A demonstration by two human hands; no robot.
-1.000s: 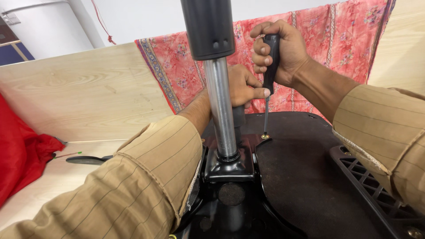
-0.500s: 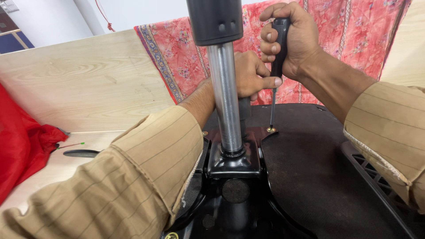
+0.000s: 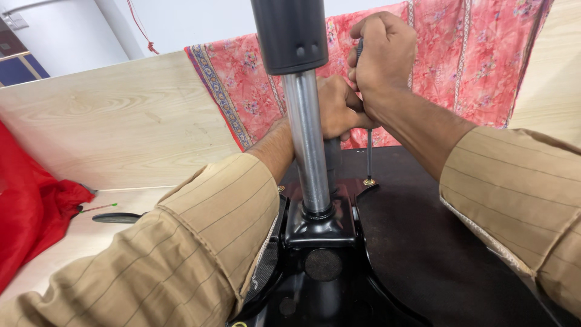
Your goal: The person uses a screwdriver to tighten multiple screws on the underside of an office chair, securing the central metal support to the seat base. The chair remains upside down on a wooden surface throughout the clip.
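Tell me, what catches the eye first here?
A shiny steel column with a black cap rises up the centre from a glossy black metal bracket. Behind it, the right hand grips a slim screwdriver standing on a brass screw, the left hand close beside, before a pink flowered cloth.

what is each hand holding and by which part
The right hand grips a screwdriver by its handle, tip on a screw. The left hand wraps something behind the metal column; unclear what.
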